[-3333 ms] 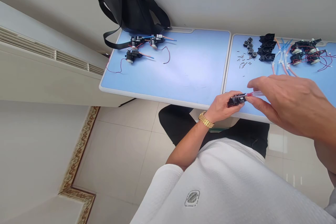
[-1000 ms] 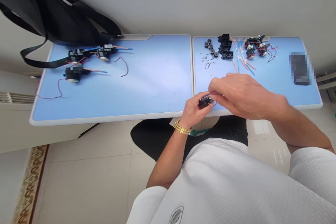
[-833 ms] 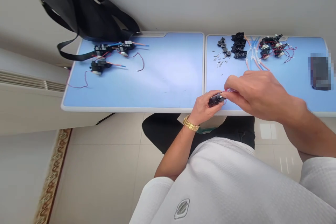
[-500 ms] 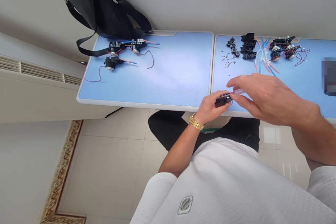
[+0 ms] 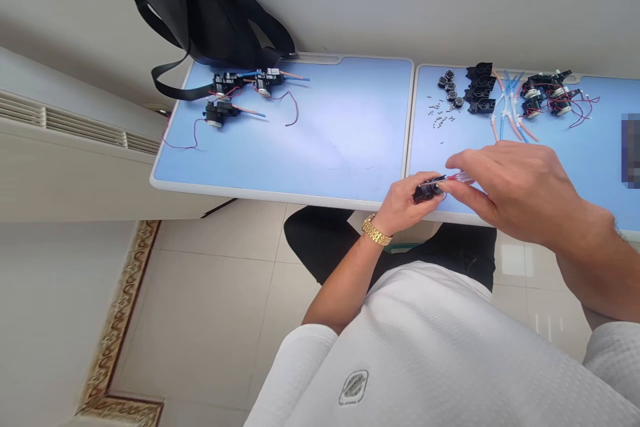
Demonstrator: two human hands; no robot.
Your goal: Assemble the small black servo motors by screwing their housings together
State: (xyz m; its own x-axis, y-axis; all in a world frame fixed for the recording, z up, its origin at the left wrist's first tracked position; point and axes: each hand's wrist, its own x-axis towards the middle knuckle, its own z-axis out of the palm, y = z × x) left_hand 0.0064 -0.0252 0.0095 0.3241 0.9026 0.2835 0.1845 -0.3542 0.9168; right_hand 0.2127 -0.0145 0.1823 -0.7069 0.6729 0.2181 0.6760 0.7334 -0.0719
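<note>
My left hand (image 5: 404,203), with a gold wristwatch, is shut around a small black servo housing (image 5: 427,192) near the table's front edge. My right hand (image 5: 515,193) pinches a small screwdriver (image 5: 460,177) with a clear, red-tinted handle. Its tip meets the housing, and the exact contact point is hidden. Farther back lie several black housings (image 5: 480,88), round black parts (image 5: 449,83), tiny screws (image 5: 440,120), blue and orange tubes (image 5: 512,113) and wired servo units (image 5: 547,97). More assembled units (image 5: 240,97) sit on the left panel.
The two-panel blue table (image 5: 340,140) has white rims and stands against a wall. A black backpack (image 5: 210,3) rests at its back left, and a wall heater (image 5: 65,127) stands to the left. A blurred object (image 5: 630,150) lies at the right edge. Tiled floor lies below.
The view has swung, so the table shifts slightly right and the blurred object moves toward the frame edge. Both hands stay together, still holding the housing and screwdriver.
</note>
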